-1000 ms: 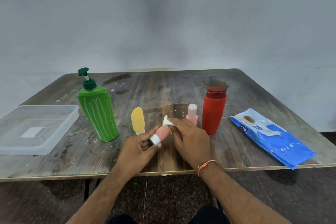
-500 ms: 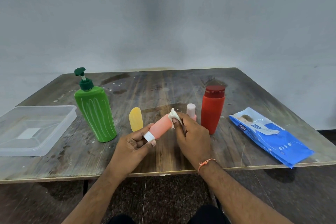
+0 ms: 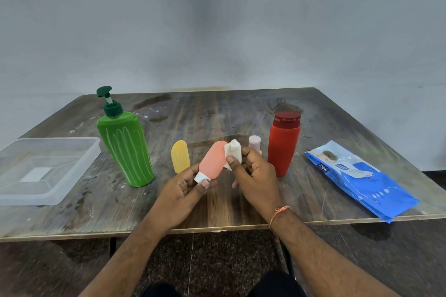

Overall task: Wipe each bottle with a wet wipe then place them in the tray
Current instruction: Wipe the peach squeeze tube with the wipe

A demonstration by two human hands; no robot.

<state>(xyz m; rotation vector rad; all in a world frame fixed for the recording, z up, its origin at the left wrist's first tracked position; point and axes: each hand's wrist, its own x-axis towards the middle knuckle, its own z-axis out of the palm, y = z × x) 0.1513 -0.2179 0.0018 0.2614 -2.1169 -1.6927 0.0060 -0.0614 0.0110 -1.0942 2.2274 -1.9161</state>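
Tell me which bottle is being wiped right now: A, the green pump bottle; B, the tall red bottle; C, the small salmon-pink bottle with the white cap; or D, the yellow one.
C: the left hand holds the salmon-pink bottle by its white cap end while the right hand presses the wet wipe against its side.

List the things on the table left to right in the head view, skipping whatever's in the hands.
Clear tray → green pump bottle → yellow bottle → small pink bottle → red bottle → blue wipes pack.
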